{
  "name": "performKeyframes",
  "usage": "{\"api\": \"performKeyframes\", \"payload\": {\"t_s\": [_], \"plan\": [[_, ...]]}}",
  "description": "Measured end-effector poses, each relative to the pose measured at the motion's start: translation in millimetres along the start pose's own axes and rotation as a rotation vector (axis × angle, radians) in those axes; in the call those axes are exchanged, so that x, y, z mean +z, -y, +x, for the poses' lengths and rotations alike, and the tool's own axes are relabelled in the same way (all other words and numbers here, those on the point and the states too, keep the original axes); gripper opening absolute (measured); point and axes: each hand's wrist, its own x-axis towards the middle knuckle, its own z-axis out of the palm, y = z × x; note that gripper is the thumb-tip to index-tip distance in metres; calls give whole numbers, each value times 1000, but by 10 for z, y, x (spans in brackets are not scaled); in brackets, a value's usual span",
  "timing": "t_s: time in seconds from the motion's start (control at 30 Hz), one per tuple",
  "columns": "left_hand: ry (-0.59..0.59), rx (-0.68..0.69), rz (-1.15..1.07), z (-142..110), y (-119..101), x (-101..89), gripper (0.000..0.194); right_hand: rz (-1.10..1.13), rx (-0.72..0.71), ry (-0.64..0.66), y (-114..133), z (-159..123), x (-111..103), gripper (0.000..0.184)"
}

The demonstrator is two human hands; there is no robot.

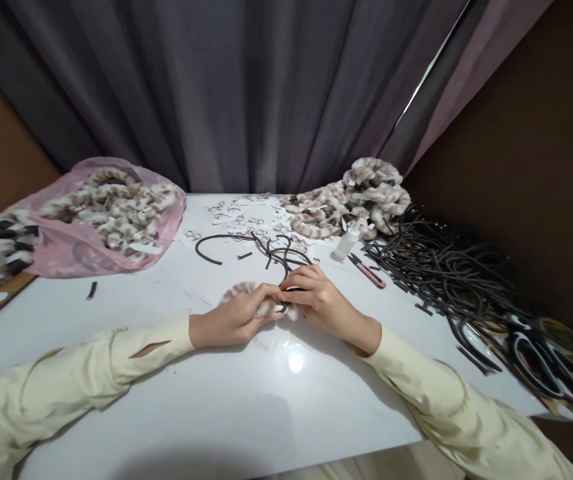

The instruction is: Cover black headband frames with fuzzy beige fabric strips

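My left hand (236, 317) is closed around a fluffy white-and-brown fur piece (238, 291), part of which shows above the knuckles. Pressed close beside it, my right hand (325, 301) pinches a black cord (294, 289) at the end of the fur piece. A small white bit, perhaps a tag or a fingernail, shows between the two hands; I cannot tell which. Just beyond the fingers lie several loose black cords (209, 259), curled on the white table (206, 413). My fingertips partly hide where the cord meets the fur.
A pink plastic bag (66, 257) of fur loops stands left. Metal clasps (254, 220) lie scattered at the back, near a fur heap (376, 193). To the right are a small bottle (346, 244), pink snips (369, 272), a black cord pile (446, 260) and scissors (534, 363).
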Motion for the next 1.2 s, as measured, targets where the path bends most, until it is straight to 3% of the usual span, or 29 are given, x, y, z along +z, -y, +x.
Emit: {"api": "performKeyframes", "payload": {"t_s": [0.17,0.37,0.63,0.73,0.8,0.87,0.97,1.07,1.2], "plan": [[64,36,1,1,-25,-28,25,127,70,-7,6,30,11,30],[-8,-3,-22,21,-14,-11,22,121,123,5,7,36,-3,34],[-6,-231,-464,67,-53,-8,17,100,185,82,15,42,-13,43],[-84,-314,-648,92,-57,-1,19,81,199,-55,39,46,-46,52],[-158,-360,-725,123,-65,-8,20,86,197,-213,84,51,-80,49],[-235,-411,-796,159,-79,-26,21,119,155,-293,148,55,-106,44],[-309,-499,-948,202,-92,-57,18,160,105,-157,238,51,-103,44],[-327,-525,-1131,222,-72,-91,16,130,179,10,270,37,-66,51],[-332,-558,-1247,234,-27,-178,16,138,269,-2,246,27,-39,47]]}}
